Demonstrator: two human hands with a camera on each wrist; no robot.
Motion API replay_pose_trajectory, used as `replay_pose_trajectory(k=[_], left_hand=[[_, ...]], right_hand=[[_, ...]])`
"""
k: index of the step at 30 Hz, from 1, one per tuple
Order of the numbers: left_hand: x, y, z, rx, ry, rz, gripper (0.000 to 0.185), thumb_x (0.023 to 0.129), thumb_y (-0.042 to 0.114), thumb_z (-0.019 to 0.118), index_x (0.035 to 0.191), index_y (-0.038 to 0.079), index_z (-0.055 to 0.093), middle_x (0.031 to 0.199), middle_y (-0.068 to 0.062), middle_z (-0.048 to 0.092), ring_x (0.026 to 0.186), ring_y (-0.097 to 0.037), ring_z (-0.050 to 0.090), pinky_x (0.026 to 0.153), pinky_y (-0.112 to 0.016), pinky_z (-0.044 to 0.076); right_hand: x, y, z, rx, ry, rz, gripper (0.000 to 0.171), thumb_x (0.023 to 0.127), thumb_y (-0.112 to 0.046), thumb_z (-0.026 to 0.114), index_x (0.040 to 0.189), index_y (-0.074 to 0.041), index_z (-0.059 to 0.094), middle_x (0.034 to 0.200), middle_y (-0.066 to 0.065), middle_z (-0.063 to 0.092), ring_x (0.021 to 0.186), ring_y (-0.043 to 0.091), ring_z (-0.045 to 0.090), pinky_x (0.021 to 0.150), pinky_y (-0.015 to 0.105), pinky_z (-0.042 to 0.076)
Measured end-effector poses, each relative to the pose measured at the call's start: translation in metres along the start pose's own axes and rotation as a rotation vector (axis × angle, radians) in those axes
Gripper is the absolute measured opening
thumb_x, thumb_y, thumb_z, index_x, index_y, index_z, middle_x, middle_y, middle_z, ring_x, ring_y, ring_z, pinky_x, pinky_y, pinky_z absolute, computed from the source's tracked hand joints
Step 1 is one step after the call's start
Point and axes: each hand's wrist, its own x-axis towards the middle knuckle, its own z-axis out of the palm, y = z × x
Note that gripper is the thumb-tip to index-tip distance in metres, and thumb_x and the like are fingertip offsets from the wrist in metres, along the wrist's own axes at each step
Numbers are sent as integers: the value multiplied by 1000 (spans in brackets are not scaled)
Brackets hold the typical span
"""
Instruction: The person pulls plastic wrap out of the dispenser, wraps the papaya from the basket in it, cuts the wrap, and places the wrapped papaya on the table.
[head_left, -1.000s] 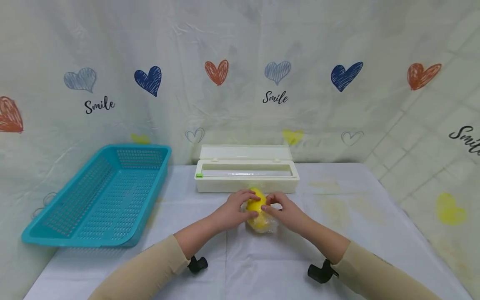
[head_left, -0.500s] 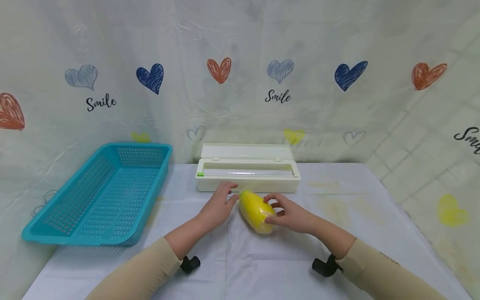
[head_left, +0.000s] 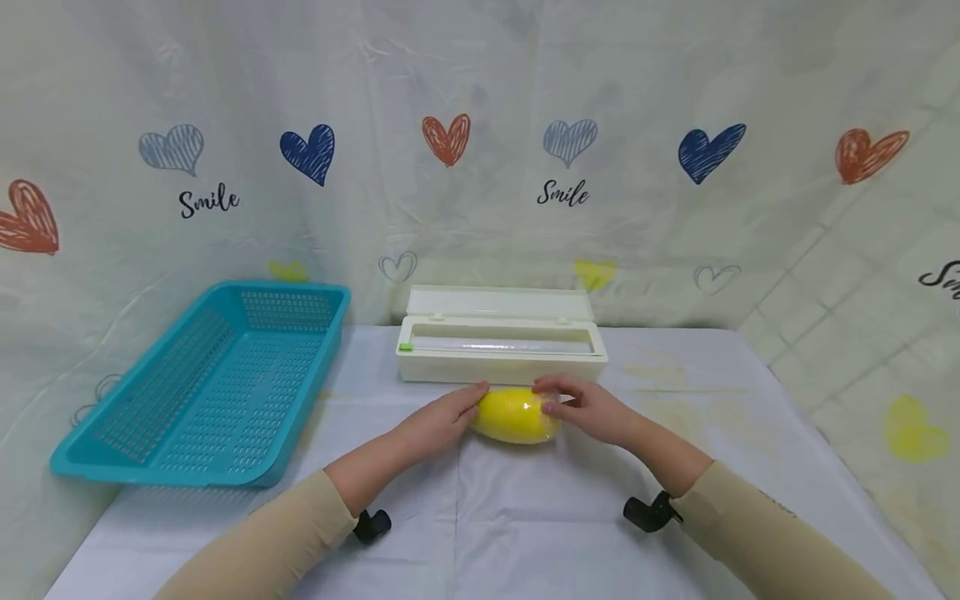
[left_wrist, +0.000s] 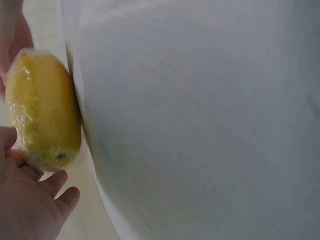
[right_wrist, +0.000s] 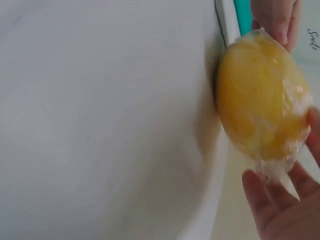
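Observation:
A yellow oval fruit [head_left: 514,416] wrapped in clear cling film lies sideways on the white cloth, in front of the film dispenser. At its left end, my left hand [head_left: 438,422] touches it with fairly straight fingers; in the left wrist view the thumb and fingers meet the end with a small dark spot. My right hand [head_left: 596,410] holds the right end with bent fingers and thumb. The right wrist view shows gathered cling film [right_wrist: 274,167] at this end, between the thumb and the spread fingers.
A white cling film dispenser [head_left: 498,368] with its lid raised and a roll inside stands behind the fruit. To the left sits a turquoise perforated basket [head_left: 311,400]. A printed curtain [head_left: 480,208] hangs behind the white-covered table [head_left: 525,533].
The fruit has turned from upright through a slant to lying sideways. My left hand left it, then came back to its left end. My right hand has stayed at the right side.

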Motion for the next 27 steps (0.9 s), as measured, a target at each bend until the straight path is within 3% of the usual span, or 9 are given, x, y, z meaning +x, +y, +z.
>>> replay_pose_trajectory(k=[5, 8, 12, 20, 27], left_hand=[[-2, 9, 7, 171, -60, 18, 72, 105, 39, 44, 159, 5, 11, 165, -10, 14, 151, -23, 16, 120, -41, 18], [-3, 13, 10, 236, -69, 9, 80, 103, 46, 47, 159, 4, 8, 165, -12, 12, 150, -25, 16, 120, -41, 20], [-4, 17, 12, 294, -91, 5, 86, 101, 50, 48, 159, 4, 4, 164, -14, 11, 150, -25, 17, 119, -40, 21], [-3, 30, 19, 353, -82, -10, 96, 96, 60, 51, 158, 5, 3, 162, -15, 17, 148, -29, 20, 118, -42, 25], [3, 30, 28, 413, -18, 12, 100, 93, 67, 49, 157, 6, 3, 159, -15, 19, 144, -32, 23, 118, -42, 24]], right_hand=[[-3, -2, 9, -150, 135, 87, 41, 101, -31, 58, 138, -12, 59, 141, 9, 57, 131, 32, 50, 101, 48, 47], [-9, -9, 17, -265, 121, 100, 48, 104, -33, 51, 147, -11, 49, 148, 10, 50, 137, 33, 44, 108, 52, 39], [-17, -15, 23, -368, 64, 53, 56, 106, -34, 46, 154, -6, 34, 154, 15, 40, 141, 35, 38, 112, 54, 31], [-21, -8, 24, -333, 5, 56, 61, 106, -36, 44, 157, -7, 26, 158, 16, 33, 143, 37, 34, 114, 55, 28], [-19, -7, 23, -364, 13, 14, 60, 106, -32, 45, 157, -8, 25, 157, 18, 34, 141, 38, 36, 112, 55, 31]])
